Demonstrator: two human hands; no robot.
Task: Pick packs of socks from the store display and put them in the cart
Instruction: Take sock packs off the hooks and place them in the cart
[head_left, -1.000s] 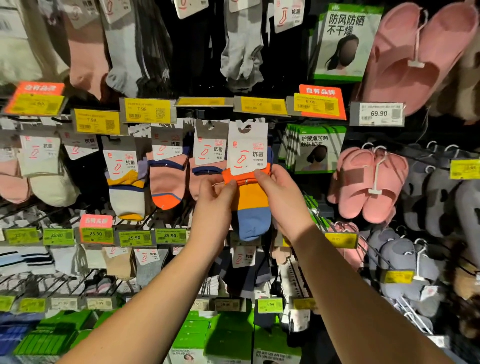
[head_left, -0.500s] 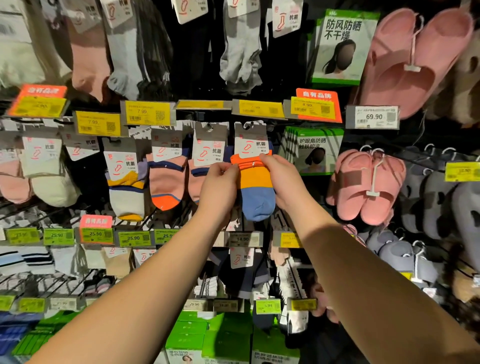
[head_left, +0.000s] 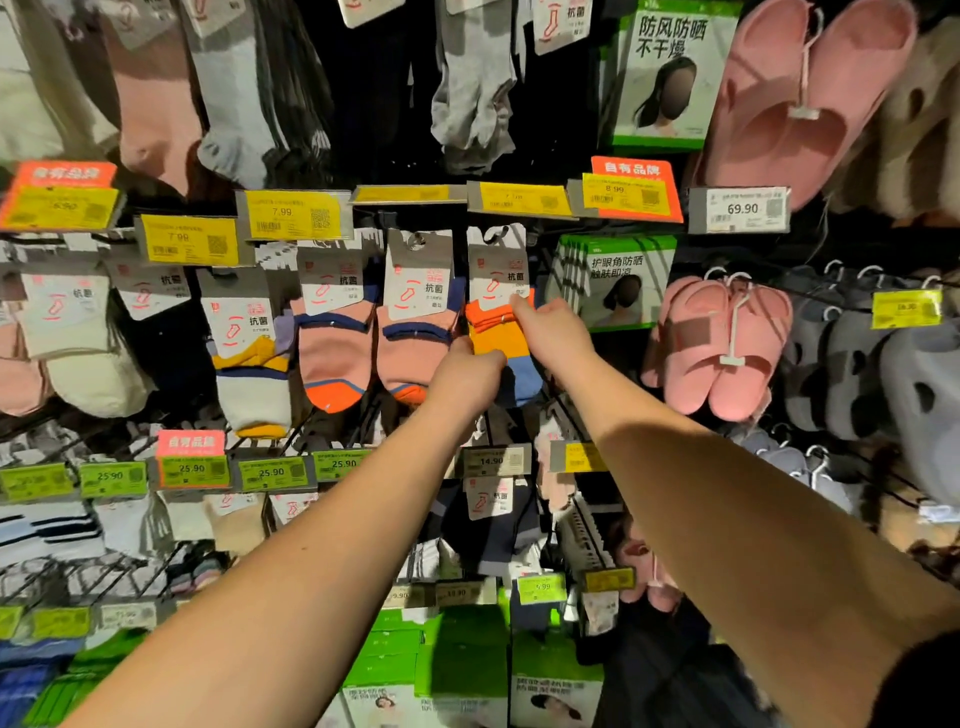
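Note:
An orange, yellow and blue sock pack (head_left: 496, 332) with a white header card hangs on a display hook in the middle row. My left hand (head_left: 467, 376) holds its lower left part, and my right hand (head_left: 553, 332) pinches its upper right edge near the card. Both arms reach far forward to the rack. Pink sock packs (head_left: 337, 348) hang on the hooks just to the left. No cart is in view.
Yellow price tags (head_left: 293, 214) line the rail above. Pink slippers (head_left: 722, 348) and grey slippers (head_left: 857, 374) hang to the right, green boxed packs (head_left: 618, 280) beside the socks. More socks and green boxes (head_left: 462, 670) fill the lower rows.
Both hands have moved up and forward with the sock pack, carrying it toward the hook; its card now sits in line with the other hanging packs.

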